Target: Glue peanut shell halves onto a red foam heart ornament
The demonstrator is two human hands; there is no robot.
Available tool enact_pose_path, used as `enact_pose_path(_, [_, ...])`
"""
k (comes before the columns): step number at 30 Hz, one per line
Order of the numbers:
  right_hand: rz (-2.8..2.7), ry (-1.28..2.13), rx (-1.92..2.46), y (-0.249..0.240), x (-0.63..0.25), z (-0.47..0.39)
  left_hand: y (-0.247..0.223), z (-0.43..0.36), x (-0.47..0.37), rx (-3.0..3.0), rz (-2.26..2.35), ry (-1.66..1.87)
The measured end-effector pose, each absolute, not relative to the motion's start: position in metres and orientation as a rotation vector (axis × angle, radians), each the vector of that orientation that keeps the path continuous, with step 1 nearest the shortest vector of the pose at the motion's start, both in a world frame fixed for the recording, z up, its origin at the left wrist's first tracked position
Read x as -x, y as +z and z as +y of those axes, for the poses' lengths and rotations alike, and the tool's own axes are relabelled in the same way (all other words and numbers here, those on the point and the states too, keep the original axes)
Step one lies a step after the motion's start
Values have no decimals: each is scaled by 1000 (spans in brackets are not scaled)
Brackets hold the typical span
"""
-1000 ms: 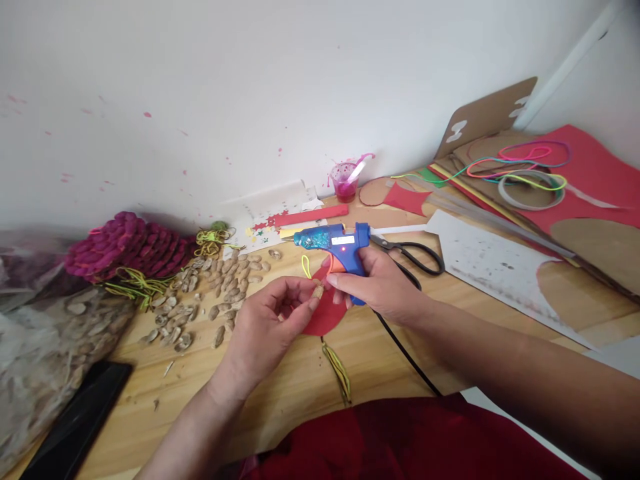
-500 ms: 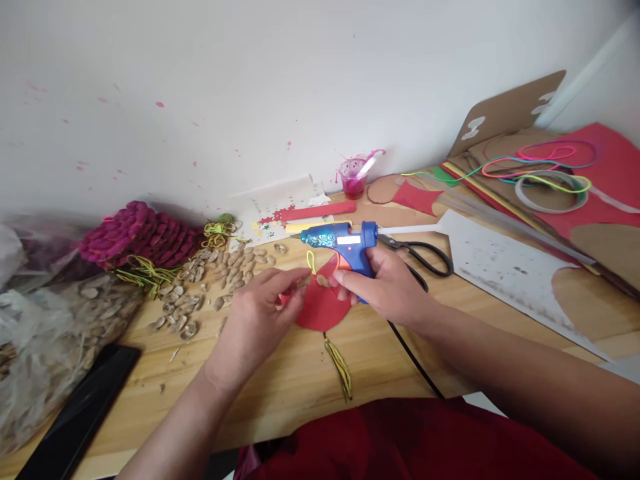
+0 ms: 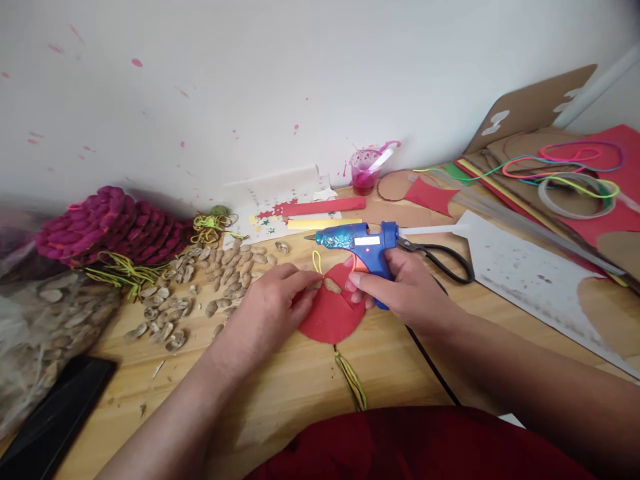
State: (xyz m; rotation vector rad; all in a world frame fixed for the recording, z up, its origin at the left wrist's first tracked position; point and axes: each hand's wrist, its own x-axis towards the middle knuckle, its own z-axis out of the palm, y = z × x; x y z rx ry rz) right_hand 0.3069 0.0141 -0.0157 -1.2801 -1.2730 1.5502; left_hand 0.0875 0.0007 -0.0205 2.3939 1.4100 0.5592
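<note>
My right hand (image 3: 407, 287) is wrapped round the grip of a blue hot glue gun (image 3: 360, 243), its nozzle pointing left and a white glue stick in its back. Below the gun lies a red disc (image 3: 330, 323) with a yellow loop (image 3: 317, 261) at the top and a yellow-green and dark tassel (image 3: 351, 381) at the bottom. One peanut shell (image 3: 333, 287) rests near the disc's upper edge. Beside it, my left hand (image 3: 273, 303) pinches another peanut shell (image 3: 315, 285) against the disc's upper left; the fingers partly cover it.
Loose peanuts (image 3: 233, 267) and broken shells (image 3: 173, 310) lie left, near stacked magenta peanut discs (image 3: 113, 227). Black-handled scissors (image 3: 450, 263) sit behind the right hand. A cup of pink paint (image 3: 365, 177) stands by the wall. Red and yellow strips lie behind; a black cord trails forward.
The view has shifted slightly left. My left fingers have come down onto the disc's upper left with the peanut shell, and more of the disc shows. The glue gun stays in my right hand.
</note>
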Motion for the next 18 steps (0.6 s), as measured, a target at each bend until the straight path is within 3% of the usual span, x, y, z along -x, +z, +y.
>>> enact_pose_path(18, [-1323, 1539, 1436, -22, -309, 14, -18, 0, -83, -2215, 1378, 615])
